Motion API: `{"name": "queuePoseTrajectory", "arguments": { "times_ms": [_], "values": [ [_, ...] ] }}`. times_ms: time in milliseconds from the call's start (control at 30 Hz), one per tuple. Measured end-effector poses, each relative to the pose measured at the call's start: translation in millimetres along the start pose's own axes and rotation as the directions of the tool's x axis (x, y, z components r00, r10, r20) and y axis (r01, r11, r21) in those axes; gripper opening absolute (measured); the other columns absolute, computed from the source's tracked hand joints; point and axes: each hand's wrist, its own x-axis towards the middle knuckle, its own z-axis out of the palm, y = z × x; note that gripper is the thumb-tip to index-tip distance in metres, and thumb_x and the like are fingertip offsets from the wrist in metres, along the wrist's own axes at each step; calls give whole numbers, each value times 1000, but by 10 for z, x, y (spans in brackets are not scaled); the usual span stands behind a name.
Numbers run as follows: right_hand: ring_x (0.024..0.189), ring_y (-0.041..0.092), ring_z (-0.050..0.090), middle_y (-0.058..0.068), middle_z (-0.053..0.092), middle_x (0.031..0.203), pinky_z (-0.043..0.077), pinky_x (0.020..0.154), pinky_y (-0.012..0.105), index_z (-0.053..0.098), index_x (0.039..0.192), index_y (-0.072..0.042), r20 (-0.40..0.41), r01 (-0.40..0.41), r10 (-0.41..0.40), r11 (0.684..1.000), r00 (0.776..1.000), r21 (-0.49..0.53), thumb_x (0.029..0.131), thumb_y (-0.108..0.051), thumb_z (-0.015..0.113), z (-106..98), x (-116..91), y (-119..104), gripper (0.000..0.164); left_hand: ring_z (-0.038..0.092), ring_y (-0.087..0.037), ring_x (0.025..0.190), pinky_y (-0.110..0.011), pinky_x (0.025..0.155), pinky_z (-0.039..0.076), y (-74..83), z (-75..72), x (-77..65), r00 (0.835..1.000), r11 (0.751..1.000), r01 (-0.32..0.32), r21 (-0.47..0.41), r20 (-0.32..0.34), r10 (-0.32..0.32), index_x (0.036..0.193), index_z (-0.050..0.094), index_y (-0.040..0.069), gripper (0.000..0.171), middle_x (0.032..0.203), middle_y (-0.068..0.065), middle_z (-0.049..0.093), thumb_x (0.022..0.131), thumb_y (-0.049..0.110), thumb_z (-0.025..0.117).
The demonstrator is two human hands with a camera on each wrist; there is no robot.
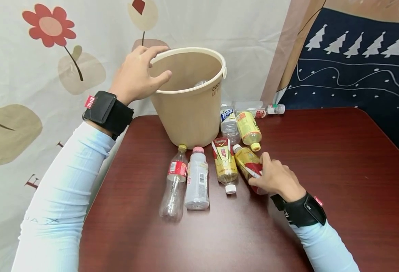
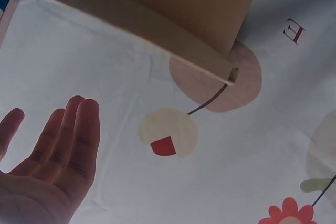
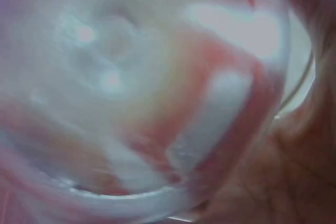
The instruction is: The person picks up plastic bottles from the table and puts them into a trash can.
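A beige bucket point(image 1: 187, 109) stands at the table's back left, with part of a clear bottle point(image 1: 201, 82) showing inside. By its left rim is my left hand point(image 1: 139, 73), fingers extended and thumb spread; in the left wrist view the fingers point(image 2: 86, 140) hold nothing. My right hand point(image 1: 275, 175) grips a plastic bottle with a yellow and red label point(image 1: 246, 160), its white cap pointing toward the bucket. That bottle's base point(image 3: 115, 77) fills most of the right wrist view. Just left of it lies another yellow and red labelled bottle point(image 1: 224, 162), cap toward me.
In front of the bucket lie a clear bottle with a red label point(image 1: 173, 192) and a whitish bottle with a pink cap point(image 1: 197, 181). Right of the bucket are a blue-labelled bottle point(image 1: 229, 122), a yellow-labelled bottle point(image 1: 248, 126) and a clear bottle point(image 1: 274, 109) on its side.
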Motion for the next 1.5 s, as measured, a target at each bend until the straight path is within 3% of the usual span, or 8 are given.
{"name": "queuePoseTrajectory", "arguments": {
  "times_ms": [400, 667, 833, 967, 1133, 1300, 1367, 1500],
  "values": [
    [92, 35, 61, 23, 65, 109, 50, 59, 33, 55, 127, -10, -283, 63, -24, 989, 959, 131, 84, -46, 69, -312, -55, 166, 57, 61, -32, 107, -44, 92, 49, -133, 352, -285, 986, 973, -123, -194, -132, 98, 137, 55, 7, 48, 129, -18, 57, 92, 23, 64],
    [101, 41, 54, 24, 61, 122, 55, 72, 55, 58, 130, -12, -470, 186, -87, 968, 878, 168, 86, -37, 70, -495, -221, 233, 52, 57, -26, 110, -38, 81, 50, -144, 634, -633, 945, 937, -209, -282, -306, 118, 124, 65, 7, 36, 122, -14, 61, 89, 17, 67],
    [101, 33, 53, 20, 63, 122, 54, 67, 26, 62, 129, -17, -561, 295, -118, 926, 819, 235, 83, -28, 76, -536, -342, 228, 50, 59, -21, 108, -30, 82, 53, -185, 759, -842, 915, 886, -245, -394, -396, 77, 121, 67, 5, 34, 122, -11, 63, 88, 13, 69],
    [96, 15, 55, 5, 64, 115, 47, 66, 8, 63, 129, -18, -580, 405, -151, 850, 800, 337, 82, -15, 76, -544, -398, 233, 49, 59, -20, 107, -22, 83, 52, -215, 916, -999, 911, 809, -271, -521, -411, 40, 120, 66, 2, 34, 123, -11, 63, 87, 8, 68],
    [99, 10, 55, -11, 58, 116, 54, 71, 13, 59, 133, -13, -541, 478, -174, 727, 823, 493, 86, -1, 69, -538, -406, 244, 50, 60, -21, 108, -21, 85, 53, -193, 1157, -1165, 922, 699, -285, -656, -387, 13, 122, 63, -2, 36, 121, -15, 63, 86, 2, 67],
    [106, 16, 51, -7, 57, 121, 55, 72, 15, 59, 133, -10, -513, 499, -186, 641, 838, 583, 87, 3, 64, -516, -400, 266, 48, 60, -21, 109, -27, 87, 54, -139, 1406, -1258, 926, 602, -340, -722, -367, 83, 121, 61, -6, 39, 123, -20, 60, 83, -4, 66],
    [107, 16, 50, -4, 58, 122, 55, 73, 16, 59, 132, -9, -505, 525, -215, 578, 836, 624, 86, 4, 62, -503, -391, 277, 48, 60, -18, 110, -28, 88, 54, -119, 1494, -1290, 926, 555, -360, -750, -360, 114, 122, 61, -5, 40, 124, -18, 59, 82, -3, 66],
    [106, 17, 54, 2, 59, 122, 57, 73, 19, 60, 130, -7, -490, 572, -296, 401, 820, 715, 86, 8, 57, -471, -357, 292, 47, 62, -16, 110, -29, 89, 55, -68, 1598, -1345, 926, 432, -378, -819, -345, 156, 125, 57, -6, 46, 127, -11, 59, 87, 14, 72]
  ]
}}
